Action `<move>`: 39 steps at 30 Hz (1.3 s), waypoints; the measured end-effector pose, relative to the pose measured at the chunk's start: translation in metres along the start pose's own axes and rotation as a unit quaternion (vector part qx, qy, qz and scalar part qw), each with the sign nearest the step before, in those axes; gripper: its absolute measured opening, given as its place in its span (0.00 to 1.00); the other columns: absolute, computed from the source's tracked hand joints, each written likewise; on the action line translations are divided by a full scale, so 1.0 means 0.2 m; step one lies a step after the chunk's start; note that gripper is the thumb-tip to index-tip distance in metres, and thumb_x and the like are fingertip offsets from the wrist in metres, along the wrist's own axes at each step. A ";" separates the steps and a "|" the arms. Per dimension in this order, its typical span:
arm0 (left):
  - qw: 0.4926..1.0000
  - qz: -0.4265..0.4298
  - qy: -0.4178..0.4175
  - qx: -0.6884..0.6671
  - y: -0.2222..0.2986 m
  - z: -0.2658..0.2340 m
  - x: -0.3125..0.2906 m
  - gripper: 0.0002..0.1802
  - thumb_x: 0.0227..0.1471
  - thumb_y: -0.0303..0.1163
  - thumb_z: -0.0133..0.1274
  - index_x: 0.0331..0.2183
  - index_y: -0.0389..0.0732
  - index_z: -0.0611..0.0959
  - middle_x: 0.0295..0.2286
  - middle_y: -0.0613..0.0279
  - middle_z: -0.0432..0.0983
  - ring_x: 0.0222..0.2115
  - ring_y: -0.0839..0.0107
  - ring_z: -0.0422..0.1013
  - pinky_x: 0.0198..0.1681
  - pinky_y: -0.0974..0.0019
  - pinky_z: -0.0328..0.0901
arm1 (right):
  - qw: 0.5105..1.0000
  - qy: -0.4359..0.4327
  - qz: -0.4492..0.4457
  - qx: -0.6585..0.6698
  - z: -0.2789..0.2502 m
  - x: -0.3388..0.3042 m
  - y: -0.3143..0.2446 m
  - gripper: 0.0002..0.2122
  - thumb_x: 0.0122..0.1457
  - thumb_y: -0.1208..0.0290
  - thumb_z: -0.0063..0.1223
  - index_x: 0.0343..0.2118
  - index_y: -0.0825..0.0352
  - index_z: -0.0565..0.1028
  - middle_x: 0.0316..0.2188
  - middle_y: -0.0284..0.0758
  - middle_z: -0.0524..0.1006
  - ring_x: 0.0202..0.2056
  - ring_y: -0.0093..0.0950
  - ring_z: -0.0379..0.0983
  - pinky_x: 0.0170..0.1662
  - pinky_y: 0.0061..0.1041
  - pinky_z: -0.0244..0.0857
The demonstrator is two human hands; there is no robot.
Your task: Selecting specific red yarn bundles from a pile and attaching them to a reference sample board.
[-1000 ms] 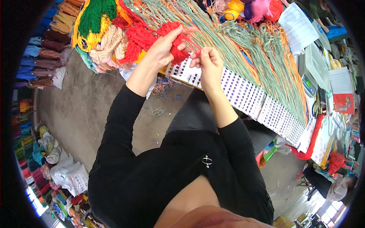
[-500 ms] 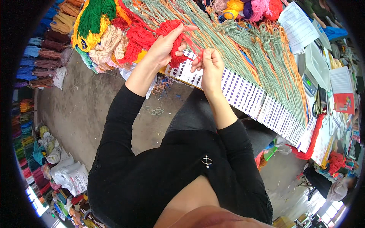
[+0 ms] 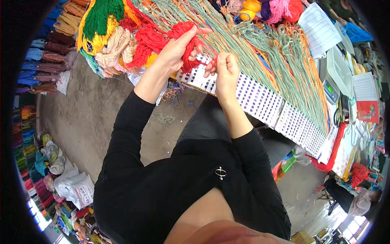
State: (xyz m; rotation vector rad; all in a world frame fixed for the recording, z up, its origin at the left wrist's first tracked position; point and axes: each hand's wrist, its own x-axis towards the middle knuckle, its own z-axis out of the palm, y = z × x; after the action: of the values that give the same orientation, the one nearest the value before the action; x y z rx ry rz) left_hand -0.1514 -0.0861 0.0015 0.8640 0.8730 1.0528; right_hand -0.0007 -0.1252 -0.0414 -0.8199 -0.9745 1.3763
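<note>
A hank of red yarn (image 3: 181, 31) hangs over my left hand (image 3: 174, 53), whose fingers curl round part of it while the index finger points to the right. Thin red strands stretch from that finger to my right hand (image 3: 226, 73), where thumb and fingertips are pinched together on them. Both hands are above the table's near edge, over white cards with rows of dark purple dots (image 3: 260, 99). Beyond the cards lie long green and orange yarn strands (image 3: 280, 65). More red yarn (image 3: 148, 45) drapes beside my left wrist.
Green, yellow and beige yarn hanks (image 3: 115, 46) hang over the table's left corner. At the right stand a scale (image 3: 331, 90) and a printed sheet (image 3: 320, 29), with a red yarn bundle (image 3: 338, 148) nearer. Yarn stacks (image 3: 53, 65) line the far left; white sacks (image 3: 73, 185) lie below.
Almost nothing has moved. Both hands keep nearly the same place and grip, and the red strands still run between them.
</note>
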 end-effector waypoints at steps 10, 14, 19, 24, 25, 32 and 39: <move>1.000 0.013 -0.001 0.012 -0.01 0.01 0.00 0.22 0.59 0.46 0.39 0.45 0.42 0.76 0.16 0.72 0.68 0.15 0.86 0.60 0.18 0.83 0.56 | 1.000 0.003 -0.006 -0.018 0.00 0.00 0.00 0.11 0.64 0.65 0.37 0.29 0.68 0.65 0.17 0.33 0.71 0.16 0.20 0.67 0.23 0.16 0.58; 1.000 0.017 -0.003 0.025 -0.01 -0.01 0.00 0.22 0.59 0.46 0.38 0.44 0.42 0.77 0.16 0.72 0.67 0.15 0.86 0.61 0.19 0.82 0.57 | 1.000 0.003 -0.003 -0.020 0.02 0.00 -0.02 0.11 0.64 0.65 0.38 0.29 0.68 0.65 0.17 0.33 0.71 0.16 0.20 0.67 0.23 0.16 0.59; 0.999 0.021 0.003 0.047 -0.01 -0.01 0.00 0.22 0.60 0.45 0.37 0.44 0.41 0.77 0.16 0.71 0.67 0.17 0.85 0.62 0.22 0.80 0.60 | 1.000 0.009 -0.008 -0.022 0.02 -0.01 -0.03 0.10 0.63 0.66 0.38 0.30 0.68 0.65 0.17 0.33 0.70 0.16 0.20 0.66 0.22 0.15 0.59; 0.999 0.035 0.000 0.013 -0.01 0.01 0.00 0.23 0.60 0.45 0.36 0.44 0.39 0.76 0.15 0.71 0.66 0.17 0.83 0.63 0.24 0.78 0.62 | 1.000 0.015 -0.005 -0.005 0.04 -0.01 -0.04 0.10 0.64 0.67 0.37 0.30 0.68 0.65 0.17 0.32 0.70 0.16 0.19 0.66 0.22 0.15 0.59; 0.999 0.026 -0.014 -0.013 -0.01 0.02 0.00 0.23 0.60 0.45 0.36 0.44 0.38 0.76 0.15 0.72 0.64 0.17 0.83 0.62 0.25 0.77 0.62 | 1.000 0.019 -0.005 -0.004 0.04 -0.01 -0.04 0.10 0.64 0.67 0.37 0.30 0.68 0.65 0.16 0.32 0.70 0.16 0.19 0.66 0.22 0.15 0.59; 0.999 0.026 -0.001 0.038 0.00 0.03 -0.01 0.24 0.61 0.45 0.33 0.47 0.38 0.72 0.15 0.75 0.59 0.13 0.86 0.53 0.24 0.78 0.60 | 1.000 0.023 -0.012 -0.012 0.05 -0.01 -0.04 0.10 0.64 0.67 0.37 0.31 0.68 0.65 0.17 0.32 0.69 0.15 0.19 0.65 0.21 0.15 0.59; 1.000 0.023 -0.003 0.017 0.00 0.03 -0.01 0.23 0.60 0.46 0.36 0.43 0.38 0.76 0.18 0.68 0.64 0.12 0.85 0.54 0.24 0.76 0.62 | 0.999 0.019 -0.020 -0.027 0.04 -0.01 -0.04 0.10 0.64 0.66 0.37 0.31 0.68 0.65 0.17 0.31 0.69 0.16 0.18 0.65 0.21 0.15 0.59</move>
State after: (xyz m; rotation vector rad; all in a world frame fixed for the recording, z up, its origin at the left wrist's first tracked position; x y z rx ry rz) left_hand -0.1468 -0.0892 0.0050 0.9200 0.8716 1.0776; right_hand -0.0051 -0.1284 -0.0306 -0.8593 -0.9962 1.3003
